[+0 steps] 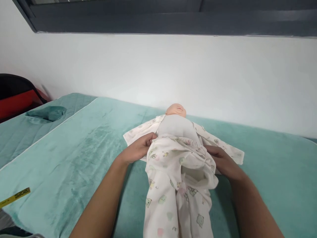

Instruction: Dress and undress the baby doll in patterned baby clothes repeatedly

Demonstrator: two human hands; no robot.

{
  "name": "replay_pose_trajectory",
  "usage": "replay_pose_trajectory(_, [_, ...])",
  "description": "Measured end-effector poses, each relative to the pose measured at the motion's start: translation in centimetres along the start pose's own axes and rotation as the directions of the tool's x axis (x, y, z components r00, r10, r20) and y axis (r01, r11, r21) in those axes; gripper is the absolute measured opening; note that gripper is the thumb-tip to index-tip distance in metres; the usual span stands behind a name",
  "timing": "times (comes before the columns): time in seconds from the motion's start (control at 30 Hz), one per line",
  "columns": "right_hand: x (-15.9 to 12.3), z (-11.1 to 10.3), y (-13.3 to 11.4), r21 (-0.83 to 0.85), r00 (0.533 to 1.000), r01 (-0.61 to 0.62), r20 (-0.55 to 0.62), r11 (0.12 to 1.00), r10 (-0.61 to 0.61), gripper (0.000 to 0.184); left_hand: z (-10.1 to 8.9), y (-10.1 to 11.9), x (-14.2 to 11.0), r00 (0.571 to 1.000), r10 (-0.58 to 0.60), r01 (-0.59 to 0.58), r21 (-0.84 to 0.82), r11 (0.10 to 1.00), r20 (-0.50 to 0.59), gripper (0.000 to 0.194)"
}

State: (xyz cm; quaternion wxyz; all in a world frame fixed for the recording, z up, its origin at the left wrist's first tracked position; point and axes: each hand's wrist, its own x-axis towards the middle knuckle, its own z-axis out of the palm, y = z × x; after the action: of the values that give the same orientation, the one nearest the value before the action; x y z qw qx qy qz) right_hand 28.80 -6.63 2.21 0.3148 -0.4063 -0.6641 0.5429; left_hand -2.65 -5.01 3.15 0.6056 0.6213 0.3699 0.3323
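Observation:
A baby doll [176,109] lies on its back on the teal bed, its head towards the wall. Its grey torso [176,125] shows between the spread sides of a white printed top [221,142], whose sleeves stretch out left and right. White patterned pants [162,178] cover the doll's lower body, bunched at the waist and with a loose fold on the right. My left hand [138,147] pinches the pants' waistband at the left hip. At the right hip my right hand [223,162] grips the waistband side, its fingertips partly hidden by cloth.
Teal plush bedding [81,158] spreads around the doll. A white wall [158,69] rises behind it, below a dark window frame [158,21]. To the left are a red and black bag [18,102], a folded teal cloth piece [47,113] and a yellow strip [15,197].

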Motion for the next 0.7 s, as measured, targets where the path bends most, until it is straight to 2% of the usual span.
replay_pose_trajectory(0.17, [0.1,0.5,0.0,0.029,0.999,-0.044,-0.003,0.999,0.044,0.038,0.0,-0.5,0.3,0.999,0.028,-0.03,-0.114,0.993,-0.024,0.021])
replay_pose_trajectory(0.3, [0.2,1.0,-0.1,0.061,0.994,-0.1,-0.032,0.993,0.102,0.044,-0.1,-0.8,0.3,1.0,-0.015,0.018,-0.143,0.99,0.018,0.027])
replay_pose_trajectory(0.47, [0.1,1.1,-0.1,-0.012,0.99,-0.125,-0.066,0.992,0.124,0.053,0.1,-0.6,0.2,0.995,-0.048,0.055,-0.083,0.995,0.091,0.017])
replay_pose_trajectory(0.7, [0.1,0.8,0.2,-0.087,0.993,-0.108,-0.058,0.99,0.103,0.058,0.3,-0.5,0.4,0.996,-0.02,0.013,0.082,0.997,0.09,0.012])
